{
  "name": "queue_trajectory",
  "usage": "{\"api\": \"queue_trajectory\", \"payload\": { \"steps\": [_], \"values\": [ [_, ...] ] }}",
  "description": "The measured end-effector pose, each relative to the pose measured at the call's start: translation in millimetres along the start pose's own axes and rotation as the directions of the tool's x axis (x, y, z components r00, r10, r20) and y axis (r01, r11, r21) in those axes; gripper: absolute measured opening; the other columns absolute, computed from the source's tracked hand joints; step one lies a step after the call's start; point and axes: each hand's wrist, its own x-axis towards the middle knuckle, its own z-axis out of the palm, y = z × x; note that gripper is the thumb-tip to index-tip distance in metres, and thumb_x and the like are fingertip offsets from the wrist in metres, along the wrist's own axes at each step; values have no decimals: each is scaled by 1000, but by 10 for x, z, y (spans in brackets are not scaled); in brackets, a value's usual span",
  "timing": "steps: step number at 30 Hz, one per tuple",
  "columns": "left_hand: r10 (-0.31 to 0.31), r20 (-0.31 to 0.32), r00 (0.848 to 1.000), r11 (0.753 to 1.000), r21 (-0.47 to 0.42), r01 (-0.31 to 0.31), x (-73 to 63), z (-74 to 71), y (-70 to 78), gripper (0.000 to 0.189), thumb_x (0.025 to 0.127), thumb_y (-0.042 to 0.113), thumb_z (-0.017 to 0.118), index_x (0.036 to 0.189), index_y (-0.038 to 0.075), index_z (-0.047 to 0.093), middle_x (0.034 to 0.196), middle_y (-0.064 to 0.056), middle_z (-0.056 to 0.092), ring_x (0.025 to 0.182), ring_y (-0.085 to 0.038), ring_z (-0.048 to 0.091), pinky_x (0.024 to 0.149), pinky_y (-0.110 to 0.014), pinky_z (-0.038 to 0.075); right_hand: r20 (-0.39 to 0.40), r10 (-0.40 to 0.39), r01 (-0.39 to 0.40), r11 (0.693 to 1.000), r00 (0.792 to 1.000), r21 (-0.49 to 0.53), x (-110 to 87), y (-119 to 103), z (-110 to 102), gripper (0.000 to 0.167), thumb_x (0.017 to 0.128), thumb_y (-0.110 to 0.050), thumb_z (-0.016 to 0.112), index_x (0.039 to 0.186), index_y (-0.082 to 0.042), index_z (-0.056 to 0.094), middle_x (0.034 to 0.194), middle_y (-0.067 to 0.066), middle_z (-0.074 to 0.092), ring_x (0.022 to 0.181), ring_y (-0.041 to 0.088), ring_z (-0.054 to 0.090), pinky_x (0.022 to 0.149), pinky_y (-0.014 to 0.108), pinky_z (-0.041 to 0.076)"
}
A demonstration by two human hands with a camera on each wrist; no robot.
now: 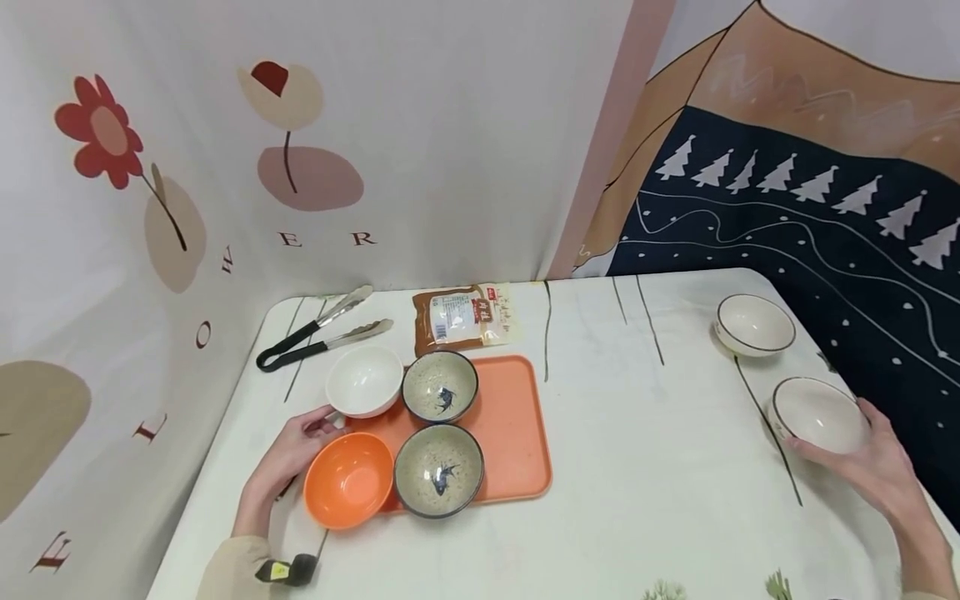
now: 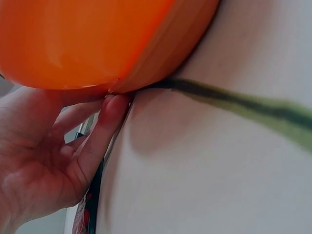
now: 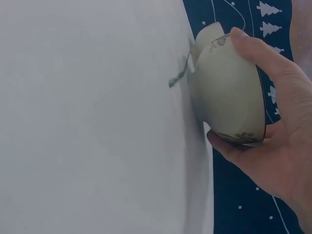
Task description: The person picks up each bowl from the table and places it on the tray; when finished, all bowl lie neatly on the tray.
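My right hand (image 1: 877, 462) grips a cream bowl (image 1: 817, 412) with a dark rim at the table's right edge. In the right wrist view, thumb and fingers span this bowl (image 3: 226, 92), which has small floral marks. My left hand (image 1: 292, 450) is at the left edge of an orange tray (image 1: 517, 433), between a white bowl (image 1: 365, 382) and an orange bowl (image 1: 348, 481). In the left wrist view its bent fingertips come together just under the orange bowl (image 2: 87, 44) and appear to pinch the tray edge, which the bowl mostly hides.
Two speckled bowls with blue fish, one (image 1: 441, 387) behind the other (image 1: 439, 471), stand on the tray. Behind lie black-handled tongs (image 1: 322, 329) and a brown food packet (image 1: 461, 318). Another cream bowl (image 1: 753, 325) stands at the back right. Printed curtains (image 1: 450, 142) enclose the table.
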Motion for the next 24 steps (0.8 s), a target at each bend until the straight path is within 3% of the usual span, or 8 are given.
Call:
{"api": "queue_trajectory", "payload": {
  "steps": [5, 9, 12, 18, 24],
  "values": [
    [1, 0, 1000, 1000, -1, -1, -17, -3, 11, 60, 96, 12, 63, 150, -5, 43, 107, -15, 61, 89, -20, 57, 75, -24, 49, -22, 41, -39, 998, 999, 53, -4, -5, 29, 121, 82, -41, 82, 162, -3, 0, 161, 39, 8, 141, 60, 21, 111, 72, 21],
    [-5, -1, 1000, 1000, 1, 5, -17, -6, 4, 60, 96, 11, 62, 150, -4, 43, 106, -15, 61, 88, -20, 56, 75, -24, 49, -28, 2, 1, 995, 1000, 100, -32, -24, 95, 115, 83, -36, 83, 164, -11, 5, 164, 33, 11, 145, 50, 20, 122, 42, 18],
    [-6, -5, 1000, 1000, 2, 6, -14, 0, 0, 60, 96, 11, 62, 150, -4, 43, 106, -15, 61, 88, -20, 56, 75, -24, 49, -30, -41, 44, 993, 999, 114, -50, -91, 126, 113, 83, -34, 84, 165, -20, 7, 165, 29, 12, 146, 44, 21, 111, 20, 20],
    [-8, 1, 1000, 1000, -1, 8, -25, 9, 6, 60, 97, 11, 62, 151, -6, 41, 107, -15, 62, 88, -19, 57, 74, -24, 50, -56, -138, 143, 985, 989, 99, -53, -350, 147, 111, 80, -32, 86, 164, -31, 13, 166, 23, 18, 141, 24, 33, 87, 11, 27],
    [-11, 1, 1000, 1000, 8, 11, -19, -4, 39, 61, 98, 16, 63, 151, -4, 41, 106, -14, 61, 88, -19, 56, 75, -25, 49, -52, -258, 263, 945, 965, 193, -35, -633, 213, 111, 79, -19, 87, 163, -28, 16, 166, 13, 21, 125, -11, 32, 86, 3, 26]
  ]
}}
